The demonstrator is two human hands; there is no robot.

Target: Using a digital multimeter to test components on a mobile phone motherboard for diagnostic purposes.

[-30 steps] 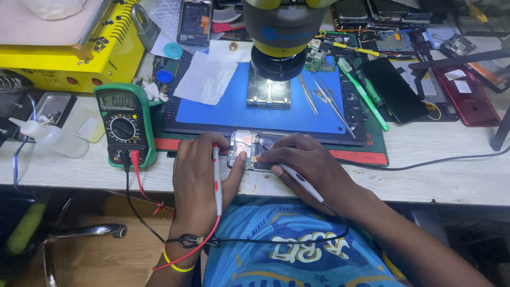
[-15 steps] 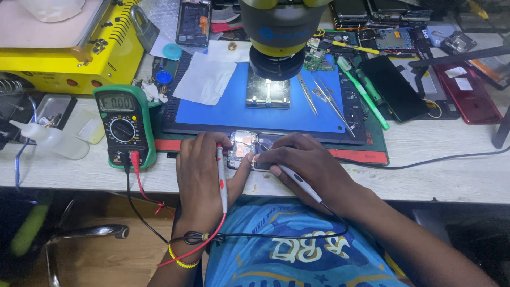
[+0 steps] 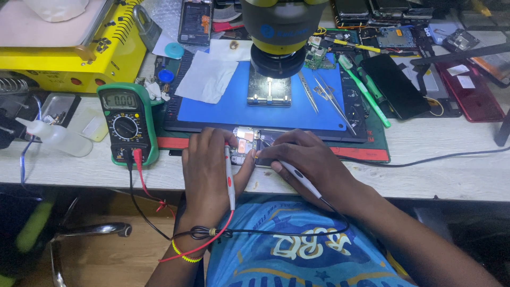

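Two hands meet over an opened phone (image 3: 251,144) at the bench's front edge, just below the blue mat (image 3: 234,106). Left hand (image 3: 210,170) pinches a red probe (image 3: 229,178); right hand (image 3: 308,159) grips a white probe (image 3: 297,175), both tips on the board. That phone looks light, stiff and fragile, best held by its rim. A green meter (image 3: 127,125) sits left. No containers show contents clearly.
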